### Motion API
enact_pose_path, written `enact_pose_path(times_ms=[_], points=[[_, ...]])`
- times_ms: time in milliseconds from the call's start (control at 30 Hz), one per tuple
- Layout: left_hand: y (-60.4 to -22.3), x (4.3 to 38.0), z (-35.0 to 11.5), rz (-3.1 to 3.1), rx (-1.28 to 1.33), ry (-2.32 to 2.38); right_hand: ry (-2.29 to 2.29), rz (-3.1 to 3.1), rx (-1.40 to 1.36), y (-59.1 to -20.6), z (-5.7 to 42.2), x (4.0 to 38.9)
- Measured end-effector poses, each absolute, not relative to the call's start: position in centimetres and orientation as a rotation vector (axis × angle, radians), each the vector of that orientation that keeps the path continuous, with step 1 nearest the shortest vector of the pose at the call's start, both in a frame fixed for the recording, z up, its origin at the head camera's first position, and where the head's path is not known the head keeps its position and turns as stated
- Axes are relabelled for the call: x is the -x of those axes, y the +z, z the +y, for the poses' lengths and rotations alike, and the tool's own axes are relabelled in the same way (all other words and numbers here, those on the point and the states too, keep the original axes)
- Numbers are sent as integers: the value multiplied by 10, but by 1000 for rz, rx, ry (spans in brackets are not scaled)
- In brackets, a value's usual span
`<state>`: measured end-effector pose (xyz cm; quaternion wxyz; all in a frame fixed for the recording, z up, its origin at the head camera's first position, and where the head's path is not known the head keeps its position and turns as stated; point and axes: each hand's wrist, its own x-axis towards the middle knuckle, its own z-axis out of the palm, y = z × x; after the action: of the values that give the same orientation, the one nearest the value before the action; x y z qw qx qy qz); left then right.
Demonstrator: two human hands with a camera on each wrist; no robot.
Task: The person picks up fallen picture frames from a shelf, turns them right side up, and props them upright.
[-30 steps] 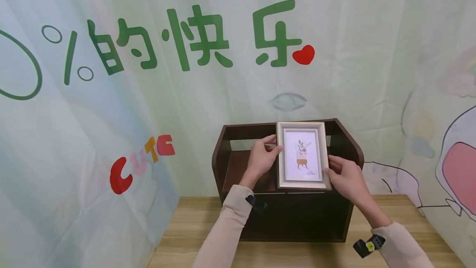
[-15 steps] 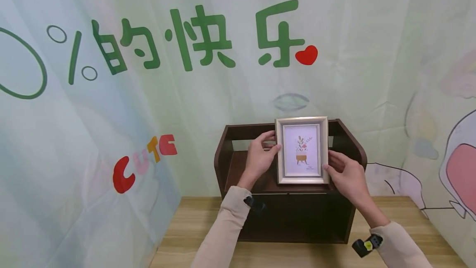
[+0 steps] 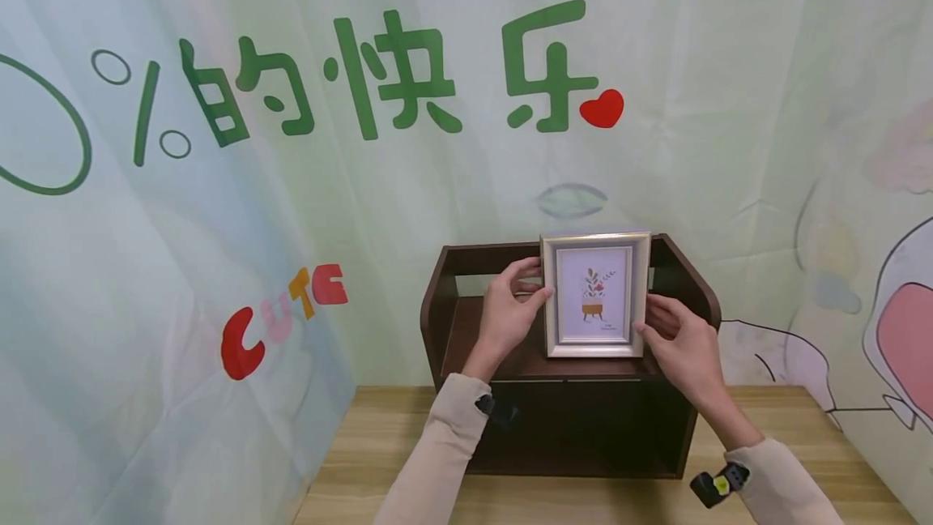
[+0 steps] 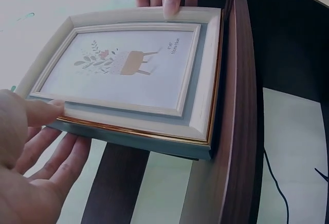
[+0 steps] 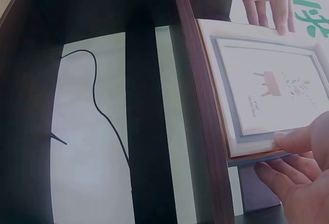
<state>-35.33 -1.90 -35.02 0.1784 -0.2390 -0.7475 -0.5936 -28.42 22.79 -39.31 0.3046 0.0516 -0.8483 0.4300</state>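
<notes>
A picture frame (image 3: 594,296) with a pale gold border and a print of a potted plant stands close to upright on the top shelf of a dark brown desktop bookshelf (image 3: 557,365). My left hand (image 3: 506,310) pinches its left side, thumb on the front and fingers behind. On the opposite side my right hand (image 3: 681,343) holds the edge the same way. In the left wrist view, the frame's lower edge (image 4: 209,88) lies right at the shelf board. The right wrist view shows my thumb (image 5: 295,141) on the frame's front face.
The bookshelf sits on a wooden table (image 3: 386,444), with a dark lower compartment (image 3: 576,428) below the shelf. Behind hangs a printed cloth backdrop (image 3: 437,177) with green characters and a red heart. Side panels (image 3: 688,282) rise at both ends of the shelf.
The picture frame has tilted from leaning back to more upright, its lower edge moving back onto the shelf. Both hands have kept their grip on its sides.
</notes>
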Motion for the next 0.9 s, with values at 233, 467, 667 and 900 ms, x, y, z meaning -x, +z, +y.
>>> enact_pose_path(times_ms=[233,467,667,900], points=[[-350,345,-21,-2108,700,-1671,1116,-2267,-155,-393,228,280],[-357,343,-20,-2075,689,-1555,1099,-2316,-165,-396,230,277],[-359,346,-17,-2048,659,-1506,1129,-2329,-167,-397,230,270],[-357,358,-13,-2065,642,-1513,1137,-2293,-180,-401,225,263]])
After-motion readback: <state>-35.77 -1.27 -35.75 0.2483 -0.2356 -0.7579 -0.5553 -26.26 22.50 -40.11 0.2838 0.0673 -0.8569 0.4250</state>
